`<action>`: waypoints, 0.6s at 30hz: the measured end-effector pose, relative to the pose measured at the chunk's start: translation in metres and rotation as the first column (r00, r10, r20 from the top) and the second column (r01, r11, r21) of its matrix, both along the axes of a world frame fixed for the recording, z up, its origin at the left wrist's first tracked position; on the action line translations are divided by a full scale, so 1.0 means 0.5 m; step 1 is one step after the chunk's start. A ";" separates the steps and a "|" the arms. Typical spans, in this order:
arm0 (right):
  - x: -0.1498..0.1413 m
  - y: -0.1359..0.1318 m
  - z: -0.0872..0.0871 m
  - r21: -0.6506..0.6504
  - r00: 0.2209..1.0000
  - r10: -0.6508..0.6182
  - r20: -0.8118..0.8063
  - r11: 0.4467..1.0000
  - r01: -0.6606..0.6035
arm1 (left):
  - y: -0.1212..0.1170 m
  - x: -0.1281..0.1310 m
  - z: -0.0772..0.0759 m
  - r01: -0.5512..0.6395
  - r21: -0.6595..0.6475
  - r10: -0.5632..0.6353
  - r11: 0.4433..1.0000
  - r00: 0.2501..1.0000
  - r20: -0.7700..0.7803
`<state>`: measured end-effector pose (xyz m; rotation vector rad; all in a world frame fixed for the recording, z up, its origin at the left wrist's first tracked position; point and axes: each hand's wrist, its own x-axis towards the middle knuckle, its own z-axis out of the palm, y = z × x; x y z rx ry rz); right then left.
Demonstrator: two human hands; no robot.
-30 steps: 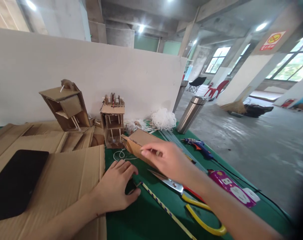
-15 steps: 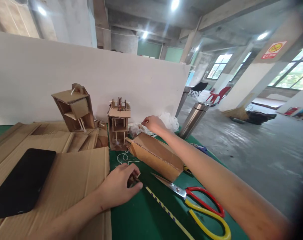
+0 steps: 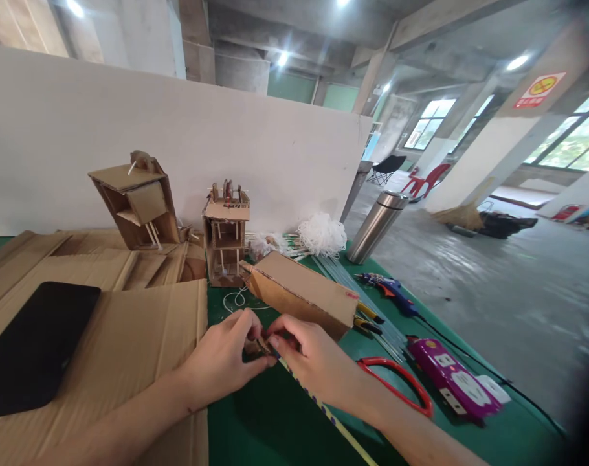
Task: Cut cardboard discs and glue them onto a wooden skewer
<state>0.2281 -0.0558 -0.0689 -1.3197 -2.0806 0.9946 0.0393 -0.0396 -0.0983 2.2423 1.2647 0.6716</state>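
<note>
My left hand (image 3: 226, 346) is closed round a small brown cardboard piece (image 3: 264, 345), mostly hidden by the fingers. My right hand (image 3: 311, 356) meets it from the other side, thumb and fingers pinched at the piece's edge; what lies between those fingertips is too small to make out. A thin yellow stick with dark purple spots (image 3: 331, 417) slants from the fingertips to the lower right. Beneath my right wrist lie the scissors, their red handle (image 3: 401, 382) in sight and the rest covered. An open-topped cardboard box (image 3: 301, 301) stands just beyond my hands.
Two cardboard models, a larger one (image 3: 134, 207) and a narrow one (image 3: 226, 243), stand at the back. On the right are a steel flask (image 3: 378, 226), a blue glue gun (image 3: 394, 294) and a purple power strip (image 3: 452, 378). A black tablet (image 3: 39, 349) lies on cardboard sheets.
My right hand has come back from the pile of bits behind the box to the small piece in my left hand. The glue gun and power strip are now uncovered.
</note>
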 end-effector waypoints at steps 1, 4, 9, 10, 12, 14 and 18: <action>-0.002 0.000 -0.010 -0.016 0.999 -0.016 -0.044 1.000 0.015 | 0.000 0.000 -0.001 0.013 0.004 -0.013 1.000 1.000 -0.002; -0.004 0.002 -0.035 -0.093 0.984 -0.074 -0.160 0.994 0.060 | 0.002 -0.002 -0.003 0.010 -0.003 -0.010 1.000 0.999 0.051; 0.003 0.008 -0.065 -0.313 0.903 -0.160 -0.398 0.949 0.030 | 0.006 -0.006 -0.002 0.092 0.176 -0.117 0.980 0.983 0.141; 0.003 0.008 -0.068 -0.332 0.882 -0.174 -0.438 0.943 0.021 | 0.005 -0.007 -0.001 0.116 0.217 -0.149 0.969 0.978 0.143; 0.003 0.009 -0.069 -0.365 0.851 -0.193 -0.489 0.931 0.001 | 0.003 -0.008 0.001 0.141 0.259 -0.180 0.955 0.975 0.131; 0.001 0.009 -0.068 -0.392 0.837 -0.205 -0.507 0.920 -0.012 | 0.000 -0.008 0.002 0.152 0.271 -0.187 0.951 0.976 0.110; 0.000 0.009 -0.067 -0.394 0.850 -0.200 -0.488 0.919 -0.010 | -0.001 -0.006 0.000 0.154 0.277 -0.188 0.948 0.977 0.099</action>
